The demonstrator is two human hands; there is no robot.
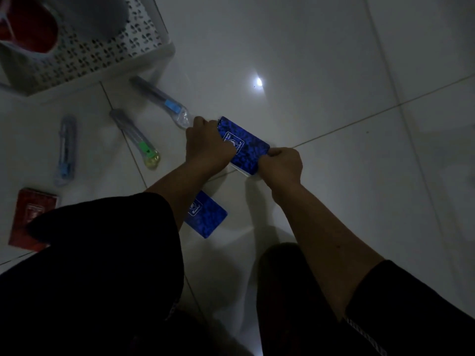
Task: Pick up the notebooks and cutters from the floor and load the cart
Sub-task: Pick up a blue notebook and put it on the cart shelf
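A blue patterned notebook (244, 147) lies low over the white tiled floor, held from both sides. My left hand (207, 143) grips its left long edge, and my right hand (281, 165) pinches its right lower corner. A second blue notebook (207, 214) lies on the floor under my left forearm. A red notebook (29, 217) lies at the far left, partly hidden by my dark sleeve. Three packaged cutters lie on the floor: one with a blue slider (164, 101), one with a green slider (136, 138), one light blue (66, 150). The white perforated cart (102, 55) stands at the top left.
A grey and red object (30, 24) sits inside the cart. My dark-clothed knees fill the bottom of the view. A bright light reflection (258, 82) shines on the tiles. Bare floor stretches to the right.
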